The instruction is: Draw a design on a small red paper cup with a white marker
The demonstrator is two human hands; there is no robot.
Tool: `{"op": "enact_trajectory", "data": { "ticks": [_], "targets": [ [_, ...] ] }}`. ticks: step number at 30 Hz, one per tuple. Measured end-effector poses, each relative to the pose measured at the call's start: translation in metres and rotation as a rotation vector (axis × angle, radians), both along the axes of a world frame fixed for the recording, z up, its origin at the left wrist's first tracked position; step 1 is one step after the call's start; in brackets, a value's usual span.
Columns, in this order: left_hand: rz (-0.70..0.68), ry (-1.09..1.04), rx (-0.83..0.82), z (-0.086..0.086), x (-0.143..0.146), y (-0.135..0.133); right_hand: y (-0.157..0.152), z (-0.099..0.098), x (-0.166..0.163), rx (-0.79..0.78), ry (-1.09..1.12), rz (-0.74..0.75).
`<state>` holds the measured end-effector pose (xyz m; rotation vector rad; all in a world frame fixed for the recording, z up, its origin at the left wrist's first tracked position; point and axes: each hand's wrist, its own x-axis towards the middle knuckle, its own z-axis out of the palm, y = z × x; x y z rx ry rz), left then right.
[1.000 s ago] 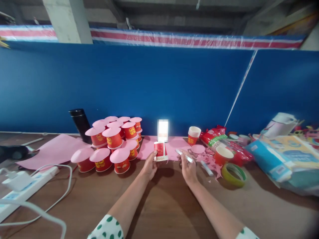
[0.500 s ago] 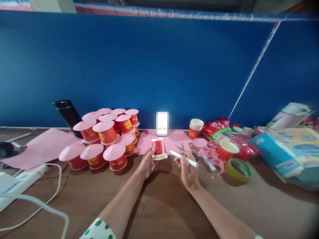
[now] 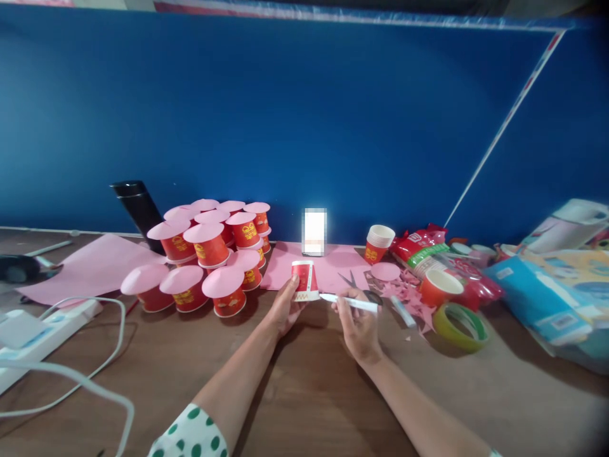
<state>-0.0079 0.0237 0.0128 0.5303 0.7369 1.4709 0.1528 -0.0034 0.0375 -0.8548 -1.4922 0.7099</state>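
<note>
My left hand is closed around a red paper cup, which is upside down with its wide end low. A white band with a zigzag line runs around that lower end, and a pale strip goes up the cup's side. In my right hand is a white marker pen, gripped like a pencil and pointing left. Its tip is at or very close to the cup's lower right edge; contact is unclear. Scissors lie behind my right hand, partly hidden, on a pink sheet.
Red cups with pink paper cone tops are stacked at left. To the right are stacked cups, pink scraps, a single cup, a tape roll and a blue packet. A lit screen stands behind; white cables lie front left.
The marker's tip has come left, up to the cup, and the pen is held flatter. The cup has turned slightly, showing more of its pale strip. The whole view has shifted a little.
</note>
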Motion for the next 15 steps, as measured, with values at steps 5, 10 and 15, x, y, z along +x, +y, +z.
{"op": "enact_trajectory", "data": {
  "ticks": [5, 10, 15],
  "targets": [
    [-0.040, 0.047, 0.064, 0.002, 0.002, -0.001, 0.002, -0.005, 0.000, -0.012, -0.020, 0.019],
    [-0.058, 0.097, 0.114, 0.007, 0.004, -0.004, 0.002, -0.010, -0.002, -0.011, -0.054, 0.037],
    [-0.061, 0.103, 0.123, 0.008, 0.004, -0.006, 0.003, -0.011, -0.001, -0.027, -0.080, 0.060]
  ]
}}
